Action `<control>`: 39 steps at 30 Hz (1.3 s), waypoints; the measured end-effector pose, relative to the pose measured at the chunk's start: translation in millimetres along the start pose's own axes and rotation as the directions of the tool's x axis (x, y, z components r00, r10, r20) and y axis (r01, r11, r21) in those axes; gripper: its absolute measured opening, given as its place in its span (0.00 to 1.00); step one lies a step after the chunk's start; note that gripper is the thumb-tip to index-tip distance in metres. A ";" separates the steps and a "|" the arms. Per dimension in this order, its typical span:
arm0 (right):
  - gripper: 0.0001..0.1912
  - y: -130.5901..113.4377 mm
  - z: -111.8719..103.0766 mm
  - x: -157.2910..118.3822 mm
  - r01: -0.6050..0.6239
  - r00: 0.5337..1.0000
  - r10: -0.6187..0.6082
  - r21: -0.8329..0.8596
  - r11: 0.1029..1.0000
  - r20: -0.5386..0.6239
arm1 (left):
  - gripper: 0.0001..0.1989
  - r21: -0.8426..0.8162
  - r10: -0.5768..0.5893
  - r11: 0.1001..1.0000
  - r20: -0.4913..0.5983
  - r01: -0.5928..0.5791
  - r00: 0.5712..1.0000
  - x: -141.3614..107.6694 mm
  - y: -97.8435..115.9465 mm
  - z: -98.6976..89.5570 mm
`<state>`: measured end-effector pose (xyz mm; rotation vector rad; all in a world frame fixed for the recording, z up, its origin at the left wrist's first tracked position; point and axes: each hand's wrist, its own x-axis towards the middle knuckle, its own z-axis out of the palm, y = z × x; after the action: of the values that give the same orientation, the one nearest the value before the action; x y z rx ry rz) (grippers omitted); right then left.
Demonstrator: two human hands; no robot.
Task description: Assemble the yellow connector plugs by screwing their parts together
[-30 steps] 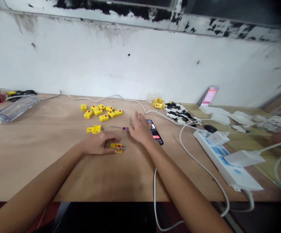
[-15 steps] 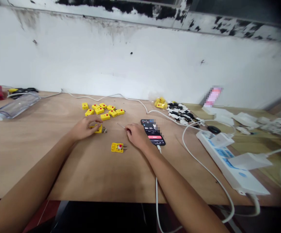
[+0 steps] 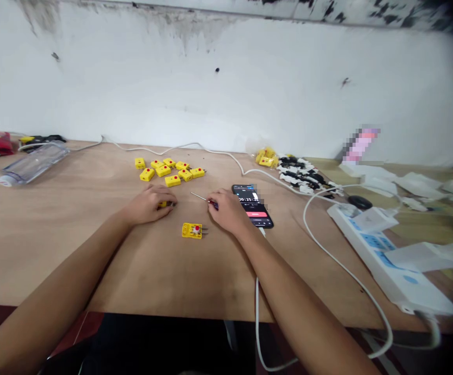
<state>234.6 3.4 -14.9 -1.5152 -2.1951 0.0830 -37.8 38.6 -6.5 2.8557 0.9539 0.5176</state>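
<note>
Left hand (image 3: 148,204) cupped over yellow thermocouple connector (image 3: 162,204), grip hidden | right hand (image 3: 228,211) now pinching small screwdriver (image 3: 198,197), lifted off counter (image 3: 54,250) | lone connector (image 3: 192,230) lies between them

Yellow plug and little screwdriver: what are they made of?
The yellow plug looks like smooth, glossy plastic: its colour is bright and even. Its prongs look like metal, with a dull shine. The screwdriver has a thin, shiny shaft, so probably steel. Its handle is mostly hidden, so I can't tell.
</note>
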 end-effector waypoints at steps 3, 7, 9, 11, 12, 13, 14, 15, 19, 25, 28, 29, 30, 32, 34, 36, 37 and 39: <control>0.13 -0.8 -1.5 -0.6 -0.007 1.000 0.007 0.012 1.000 0.004 | 0.12 -0.014 0.001 1.000 0.013 0.000 1.000 1.1 0.3 0.3; 0.13 -1.8 -3.4 -1.2 0.012 1.000 -0.012 0.070 0.997 -0.001 | 0.12 -0.056 0.004 0.998 0.001 -0.003 1.000 0.4 -2.7 0.5; 0.12 -2.4 -4.0 -1.2 0.015 1.000 -0.014 0.078 0.997 -0.008 | 0.12 -0.062 -0.002 0.998 -0.011 0.002 1.000 0.0 -3.8 1.1; 0.12 -3.0 -4.1 -1.0 0.012 1.000 -0.012 0.077 0.997 -0.005 | 0.12 -0.069 -0.008 0.998 -0.027 0.006 1.000 -0.7 -4.6 0.7; 0.12 -3.2 -4.0 -1.0 0.010 1.000 -0.010 0.080 0.997 -0.002 | 0.12 -0.075 -0.009 0.997 -0.036 0.006 0.999 -1.5 -5.0 -0.3; 0.12 -3.5 -4.0 -1.0 0.008 1.000 -0.008 0.086 0.996 -0.002 | 0.12 -0.083 -0.011 0.997 -0.043 0.007 0.999 -2.5 -5.7 -2.1; 0.12 -3.8 -3.9 -1.1 0.006 1.000 -0.005 0.095 0.995 -0.005 | 0.13 -0.091 -0.014 0.996 -0.047 0.010 0.999 -4.0 -6.5 -4.6; 0.12 -4.0 -3.9 -1.3 0.005 1.000 -0.004 0.103 0.995 -0.009 | 0.14 -0.097 -0.023 0.995 -0.053 0.018 0.998 -5.6 -7.7 -7.5; 0.12 -5.7 -5.2 -2.4 0.022 0.999 -0.019 0.125 0.992 -0.026 | 0.14 -0.074 -0.082 0.995 -0.104 0.074 0.991 -11.8 -11.7 -17.6; 0.12 -9.5 -6.6 -2.5 0.067 0.997 -0.059 0.143 0.987 -0.058 | 0.14 -0.040 -0.028 0.999 -0.093 0.024 0.995 -6.3 -2.4 -7.7; 0.12 -10.1 -6.0 -2.6 0.081 0.996 -0.074 0.147 0.986 -0.054 | 0.13 0.008 -0.027 1.000 -0.052 0.028 0.998 -1.5 0.2 0.6; 0.12 -10.0 -6.0 -2.7 0.081 0.996 -0.073 0.147 0.986 -0.059 | 0.13 0.018 -0.029 0.999 -0.044 0.030 0.999 -0.5 -0.1 2.3; 0.11 -9.9 -6.1 -2.9 0.080 0.995 -0.071 0.148 0.986 -0.066 | 0.13 0.022 -0.030 0.999 -0.039 0.031 0.999 0.1 -0.8 3.3; 0.11 -9.9 -6.2 -3.3 0.079 0.994 -0.066 0.153 0.985 -0.090 | 0.14 0.025 -0.027 0.999 -0.034 0.028 0.999 0.4 -2.4 3.8; 0.11 -10.4 -5.9 -3.4 0.079 0.992 -0.061 0.168 0.983 -0.110 | 0.14 0.038 -0.020 0.999 -0.025 0.020 0.999 0.2 -3.7 3.3; 0.11 -11.4 -5.7 -3.3 0.085 0.990 -0.062 0.194 0.977 -0.124 | 0.14 0.059 -0.011 0.998 -0.013 0.011 1.000 0.0 -4.5 2.8; 0.11 -12.0 -6.0 -3.2 0.090 0.990 -0.064 0.211 0.973 -0.127 | 0.14 0.068 -0.006 0.998 -0.010 0.006 1.000 0.1 -4.7 2.6; 0.10 -13.0 -8.8 -3.4 0.104 0.991 -0.078 0.255 0.961 -0.109 | 0.14 0.077 0.003 0.997 -0.020 -0.002 1.000 0.5 -4.4 1.9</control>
<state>227.9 -6.6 -4.2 -1.2465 -2.0802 0.2517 -39.3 42.5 -8.9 2.9256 0.9951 0.5221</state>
